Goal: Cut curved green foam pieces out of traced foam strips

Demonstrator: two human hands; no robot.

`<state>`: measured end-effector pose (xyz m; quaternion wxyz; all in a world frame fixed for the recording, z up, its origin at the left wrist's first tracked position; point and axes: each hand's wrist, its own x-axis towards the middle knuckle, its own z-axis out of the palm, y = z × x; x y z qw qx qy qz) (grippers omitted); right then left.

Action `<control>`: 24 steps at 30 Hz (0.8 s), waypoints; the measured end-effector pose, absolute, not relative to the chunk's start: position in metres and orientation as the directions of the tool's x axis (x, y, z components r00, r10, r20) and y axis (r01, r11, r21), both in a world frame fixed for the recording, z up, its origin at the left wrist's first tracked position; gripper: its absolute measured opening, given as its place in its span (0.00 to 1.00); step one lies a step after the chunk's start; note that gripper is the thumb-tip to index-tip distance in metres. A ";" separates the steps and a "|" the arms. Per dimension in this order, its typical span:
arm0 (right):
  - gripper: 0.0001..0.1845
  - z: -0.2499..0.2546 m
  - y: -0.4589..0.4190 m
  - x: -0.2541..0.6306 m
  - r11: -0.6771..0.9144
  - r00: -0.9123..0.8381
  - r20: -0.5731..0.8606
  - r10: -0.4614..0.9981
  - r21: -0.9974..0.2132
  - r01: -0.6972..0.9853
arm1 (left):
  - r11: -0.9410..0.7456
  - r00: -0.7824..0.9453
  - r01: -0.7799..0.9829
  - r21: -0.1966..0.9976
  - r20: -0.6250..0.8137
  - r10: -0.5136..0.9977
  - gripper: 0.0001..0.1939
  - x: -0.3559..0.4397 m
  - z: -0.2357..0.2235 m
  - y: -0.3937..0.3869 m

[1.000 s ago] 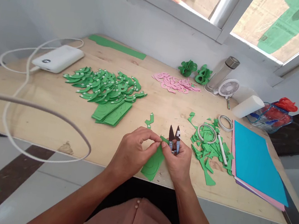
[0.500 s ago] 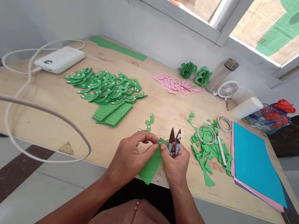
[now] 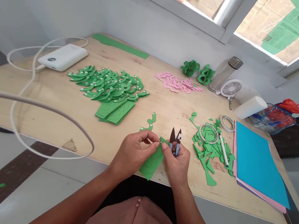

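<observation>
Both hands meet over the table's near edge. My left hand [image 3: 133, 154] pinches the top of a green paper piece [image 3: 152, 163] marked with curved lines. My right hand [image 3: 175, 164] is closed on small thread snips [image 3: 175, 139], blades pointing up and away, and its thumb and forefinger also touch the paper's top corner. A small green cut-out [image 3: 149, 122] lies on the table just beyond my left hand. To the right of the snips lies a heap of green paper scraps [image 3: 210, 150].
A pile of curved green cut-outs [image 3: 108, 84] and green paper sheets [image 3: 114, 109] lie left of centre. Pink cut-outs [image 3: 177, 82], two green paper flowers [image 3: 198, 71], a bottle [image 3: 226, 73], small fan [image 3: 230, 89], tape rings [image 3: 208, 132], pen [image 3: 223, 150], blue and pink sheets [image 3: 257, 163], power bank [image 3: 63, 56] with cable.
The hands have hardly moved; they keep fingering the top of the green paper. The paper hangs a little more upright than a second ago. The camera has shifted slightly.
</observation>
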<state>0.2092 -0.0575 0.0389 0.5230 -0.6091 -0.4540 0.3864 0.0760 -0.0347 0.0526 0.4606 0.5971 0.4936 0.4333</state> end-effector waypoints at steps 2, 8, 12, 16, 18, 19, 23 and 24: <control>0.18 0.037 -0.058 0.210 -0.058 0.278 -0.020 0.960 -0.990 0.128 | -0.044 0.153 0.152 0.987 0.021 0.988 0.05 0.076 0.053 -0.033; 0.17 0.039 -0.057 0.209 -0.069 0.271 -0.036 0.962 -0.991 0.115 | 0.086 0.229 0.030 0.996 -0.090 0.969 0.06 0.071 0.053 -0.030; 0.18 0.039 -0.057 0.208 -0.067 0.273 -0.033 0.961 -0.991 0.115 | 0.158 0.251 -0.009 0.987 -0.151 0.956 0.07 0.069 0.052 -0.028; 0.17 0.038 -0.057 0.207 -0.069 0.268 -0.036 0.963 -0.991 0.115 | 0.184 0.253 -0.016 0.983 -0.174 0.952 0.07 0.068 0.052 -0.027; 0.17 0.038 -0.057 0.207 -0.069 0.267 -0.036 0.963 -0.991 0.117 | 0.191 0.248 -0.023 0.981 -0.180 0.952 0.07 0.069 0.052 -0.027; 0.17 0.038 -0.057 0.207 -0.068 0.265 -0.035 0.964 -0.991 0.118 | 0.195 0.246 -0.025 0.981 -0.183 0.952 0.07 0.069 0.052 -0.027; 0.17 0.037 -0.057 0.207 -0.055 0.262 -0.023 0.965 -0.992 0.117 | 0.187 0.244 -0.018 0.982 -0.177 0.954 0.06 0.070 0.052 -0.027; 0.17 0.037 -0.057 0.207 -0.054 0.261 -0.022 0.965 -0.992 0.118 | 0.181 0.245 -0.012 0.983 -0.172 0.954 0.06 0.069 0.052 -0.027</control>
